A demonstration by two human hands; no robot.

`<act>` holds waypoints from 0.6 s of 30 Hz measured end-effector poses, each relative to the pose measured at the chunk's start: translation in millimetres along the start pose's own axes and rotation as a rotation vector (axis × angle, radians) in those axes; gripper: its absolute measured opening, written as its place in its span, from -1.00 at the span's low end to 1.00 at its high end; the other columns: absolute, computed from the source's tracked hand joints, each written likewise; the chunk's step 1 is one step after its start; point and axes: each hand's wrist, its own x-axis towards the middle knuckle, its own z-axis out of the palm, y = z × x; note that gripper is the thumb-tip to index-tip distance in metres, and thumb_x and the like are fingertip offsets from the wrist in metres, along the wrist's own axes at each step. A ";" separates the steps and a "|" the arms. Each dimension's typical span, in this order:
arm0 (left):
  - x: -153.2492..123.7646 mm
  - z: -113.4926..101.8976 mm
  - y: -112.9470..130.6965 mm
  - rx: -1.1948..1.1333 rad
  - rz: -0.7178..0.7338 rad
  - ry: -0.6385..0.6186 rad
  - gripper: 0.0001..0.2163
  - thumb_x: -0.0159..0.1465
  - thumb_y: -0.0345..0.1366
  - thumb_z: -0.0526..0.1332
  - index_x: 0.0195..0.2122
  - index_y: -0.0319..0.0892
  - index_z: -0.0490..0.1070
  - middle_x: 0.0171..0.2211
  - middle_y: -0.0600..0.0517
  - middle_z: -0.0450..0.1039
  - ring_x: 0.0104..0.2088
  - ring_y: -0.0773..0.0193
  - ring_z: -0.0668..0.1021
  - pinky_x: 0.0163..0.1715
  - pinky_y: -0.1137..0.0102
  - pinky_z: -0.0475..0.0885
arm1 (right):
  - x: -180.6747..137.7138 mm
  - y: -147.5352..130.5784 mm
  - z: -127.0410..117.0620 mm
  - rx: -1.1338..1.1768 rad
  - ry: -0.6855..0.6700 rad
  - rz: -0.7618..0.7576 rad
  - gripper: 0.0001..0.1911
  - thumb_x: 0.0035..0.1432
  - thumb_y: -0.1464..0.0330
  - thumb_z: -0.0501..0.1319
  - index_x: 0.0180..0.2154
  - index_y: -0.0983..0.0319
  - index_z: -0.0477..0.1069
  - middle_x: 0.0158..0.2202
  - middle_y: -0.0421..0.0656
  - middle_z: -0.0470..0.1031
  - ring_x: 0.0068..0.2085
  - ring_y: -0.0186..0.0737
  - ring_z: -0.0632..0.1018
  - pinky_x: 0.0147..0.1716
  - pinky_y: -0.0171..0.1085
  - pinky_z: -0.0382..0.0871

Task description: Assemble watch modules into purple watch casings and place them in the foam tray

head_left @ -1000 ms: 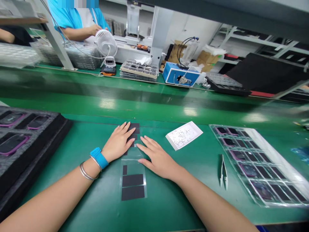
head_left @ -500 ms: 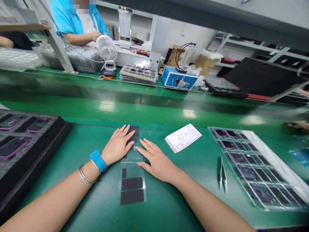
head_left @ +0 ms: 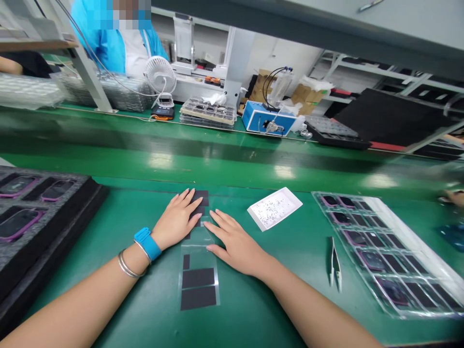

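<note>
Both hands lie flat on the green bench point(head_left: 119, 227), fingers spread and pressing on a clear film strip point(head_left: 198, 261) that runs from near the body toward 12 o'clock. The left hand point(head_left: 177, 218) covers the far end of the strip, its grip apart, fingertips resting on dark rectangular pads there; a blue wristband point(head_left: 147, 243) and a thin metal bangle point(head_left: 126, 266) sit on that wrist. The right hand point(head_left: 235, 242) lies just beside it at 3 o'clock, its grip apart too, fingertips touching the strip's edge and clamped on nothing. Nearer the body, the strip carries two larger dark pads point(head_left: 198, 287) and one small one, uncovered. At 9 o'clock stands a black foam tray point(head_left: 50, 222) whose recesses hold dark, purple-rimmed parts point(head_left: 16, 223). At 3 o'clock lies a clear plastic tray point(head_left: 420, 270) with rows of pockets, several of them holding similar purple-rimmed parts and dark pieces. Between the right arm and that tray rests a pair of white tweezers point(head_left: 335, 263). At 1 o'clock lies a white printed card point(head_left: 274, 208). Across the green conveyor belt point(head_left: 217, 154), toward 12 o'clock, sit a small white fan point(head_left: 160, 75), stacked clear trays of parts point(head_left: 208, 110) and a blue box point(head_left: 264, 118); a person in a blue top point(head_left: 108, 41) stands at 11 o'clock.
</note>
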 end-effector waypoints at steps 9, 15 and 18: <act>0.4 -1.0 0.7 0.024 0.003 -0.012 -0.56 0.32 -0.15 -0.01 0.18 -0.19 0.24 0.26 -0.18 0.09 0.28 0.03 0.11 0.20 0.05 0.11 | 0.3 -1.4 -1.9 -0.001 -0.012 0.006 -0.44 0.23 0.17 0.11 0.21 0.21 0.15 0.31 -0.03 -0.03 0.32 -0.02 -0.01 0.24 0.07 0.02; -0.1 0.1 0.0 0.016 0.006 0.000 -0.57 0.32 -0.15 0.00 0.17 -0.18 0.25 0.26 -0.17 0.09 0.27 0.03 0.12 0.19 0.04 0.11 | 0.2 -0.3 -1.2 -0.006 -0.001 -0.002 -0.43 0.23 0.17 0.11 0.21 0.21 0.15 0.31 -0.02 -0.03 0.32 -0.01 -0.01 0.24 0.07 0.03; -0.1 0.7 -0.3 0.017 0.007 0.009 -0.57 0.32 -0.14 -0.01 0.17 -0.16 0.24 0.27 -0.15 0.09 0.27 0.04 0.12 0.19 0.05 0.12 | -0.3 0.5 -0.2 -0.001 0.005 -0.009 -0.44 0.23 0.17 0.10 0.22 0.20 0.14 0.31 -0.02 -0.03 0.32 -0.02 0.00 0.23 0.09 0.03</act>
